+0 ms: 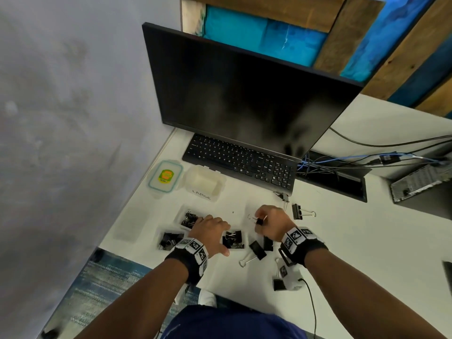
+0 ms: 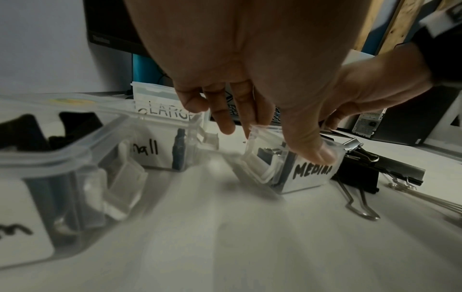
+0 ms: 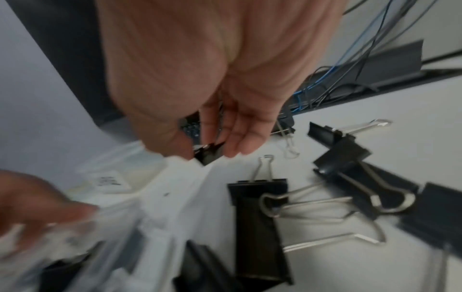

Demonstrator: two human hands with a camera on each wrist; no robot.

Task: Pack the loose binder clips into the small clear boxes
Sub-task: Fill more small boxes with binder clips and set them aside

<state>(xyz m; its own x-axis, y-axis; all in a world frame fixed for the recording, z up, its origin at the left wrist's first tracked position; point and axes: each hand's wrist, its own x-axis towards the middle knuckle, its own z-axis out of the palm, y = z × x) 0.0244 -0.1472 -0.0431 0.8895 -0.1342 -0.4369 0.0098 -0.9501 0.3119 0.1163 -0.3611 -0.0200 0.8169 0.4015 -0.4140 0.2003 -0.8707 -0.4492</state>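
Observation:
My left hand (image 1: 213, 231) reaches over the clear box labelled MEDIUM (image 2: 306, 174), thumb and a finger gripping its rim; black clips lie inside it (image 1: 233, 239). My right hand (image 1: 265, 222) pinches a small black binder clip (image 3: 208, 155) above the desk, just right of that box. Two more clear boxes of clips sit to the left: one marked small (image 2: 160, 151) and a nearer one (image 1: 169, 240). Several loose large clips (image 3: 260, 215) lie on the desk below and right of my right hand, one further off (image 1: 297, 211).
An empty clear box marked LARGE (image 1: 204, 183) and a lid with a green sticker (image 1: 165, 177) sit behind the small boxes. A black keyboard (image 1: 241, 161) and monitor (image 1: 244, 94) stand beyond. Cables (image 1: 342, 159) run at the right. The desk's left edge (image 1: 137, 192) is close.

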